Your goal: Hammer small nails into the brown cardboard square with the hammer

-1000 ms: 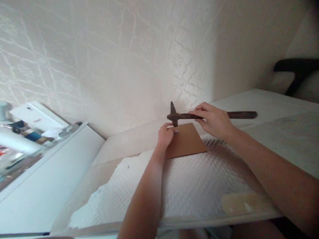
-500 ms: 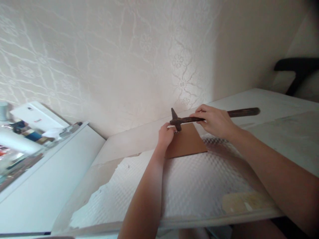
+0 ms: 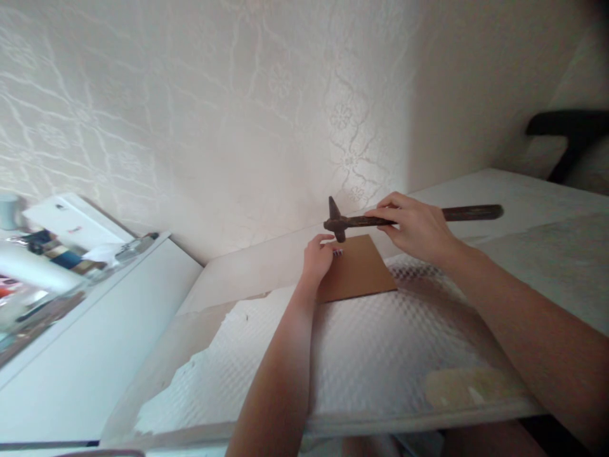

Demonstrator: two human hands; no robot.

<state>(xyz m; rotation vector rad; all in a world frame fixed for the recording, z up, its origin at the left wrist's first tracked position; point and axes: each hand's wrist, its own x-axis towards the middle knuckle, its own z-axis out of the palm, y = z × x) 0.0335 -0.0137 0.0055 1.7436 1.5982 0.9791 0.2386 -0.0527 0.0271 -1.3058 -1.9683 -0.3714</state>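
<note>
My right hand (image 3: 416, 225) is wrapped around the wooden handle of a hammer (image 3: 339, 222), whose dark head hangs a little above a brown flat board (image 3: 359, 276). My left hand (image 3: 318, 259) rests at the board's left side with its fingers bent together. By its fingertips is a small dark-and-white piece (image 3: 337, 252), too small to make out clearly; the fingers seem to hold it against the board. Beneath the board lies a white quilted-looking sheet (image 3: 371, 355).
The white table (image 3: 504, 197) meets a patterned wall (image 3: 266, 127). To the left stands a white cabinet (image 3: 109, 343) with a white box (image 3: 78, 222) and assorted items on top. A black chair part (image 3: 566, 127) shows at the far right.
My right hand has raised the hammer slightly, so its head is higher above the small piece. My left hand and the board stay nearly where they were.
</note>
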